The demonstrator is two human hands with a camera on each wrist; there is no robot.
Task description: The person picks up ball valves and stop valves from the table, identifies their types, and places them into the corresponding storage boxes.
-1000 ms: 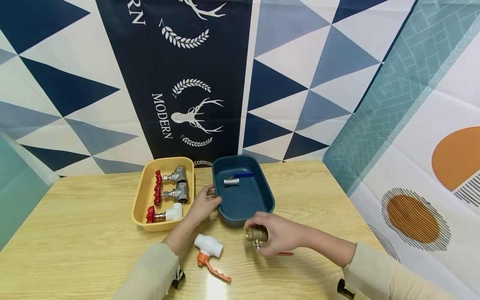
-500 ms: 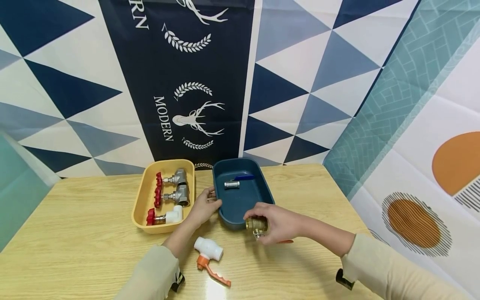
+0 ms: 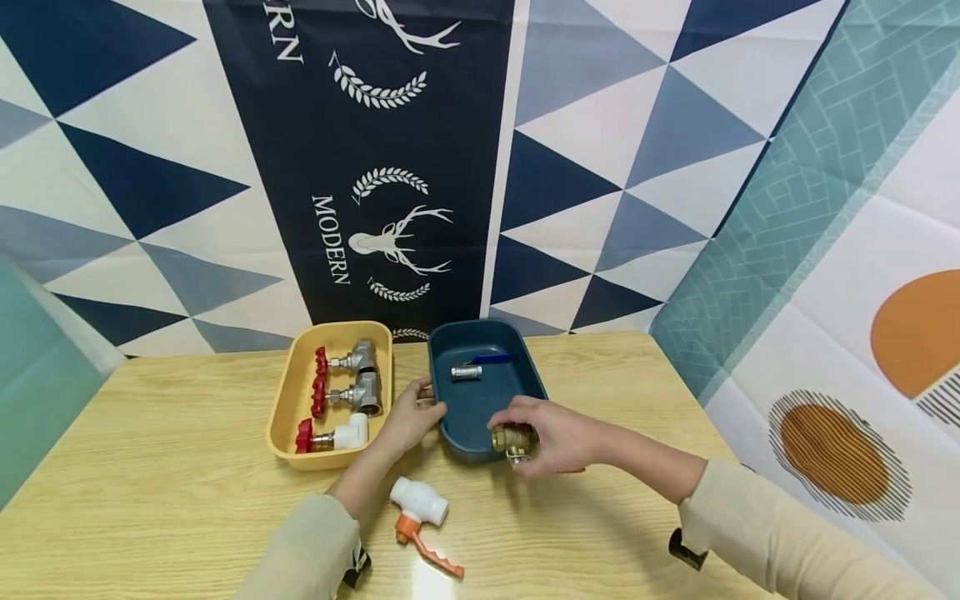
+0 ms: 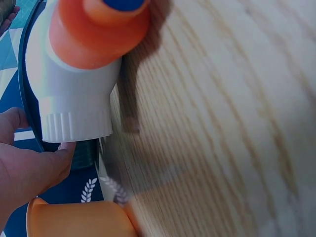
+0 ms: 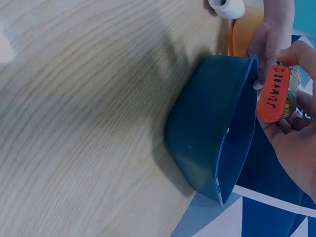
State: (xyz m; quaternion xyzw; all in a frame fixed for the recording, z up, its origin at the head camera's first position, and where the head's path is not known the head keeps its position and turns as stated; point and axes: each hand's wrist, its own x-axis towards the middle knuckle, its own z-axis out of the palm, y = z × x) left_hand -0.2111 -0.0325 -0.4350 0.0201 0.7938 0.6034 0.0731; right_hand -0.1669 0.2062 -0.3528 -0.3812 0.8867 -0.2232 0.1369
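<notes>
One knobbly brass valve [image 3: 513,438], gripped

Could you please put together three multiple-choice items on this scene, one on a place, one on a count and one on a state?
1. Where does the white valve with the orange handle lie?
A. in the yellow tray
B. on the table, near the person
C. in the blue tray

2. How many red-handled valves sit in the yellow tray?
A. one
B. five
C. three

3. What is the right hand doing?
A. holding a brass valve in its grip
B. lying flat on the table
C. holding the white valve

Answers: 1 B, it rests on bare wood between the forearms. 2 C, three red wheels show in a row. 3 A, its fingers curl round the brass valve at the blue tray, whose rim the left hand touches.
</notes>
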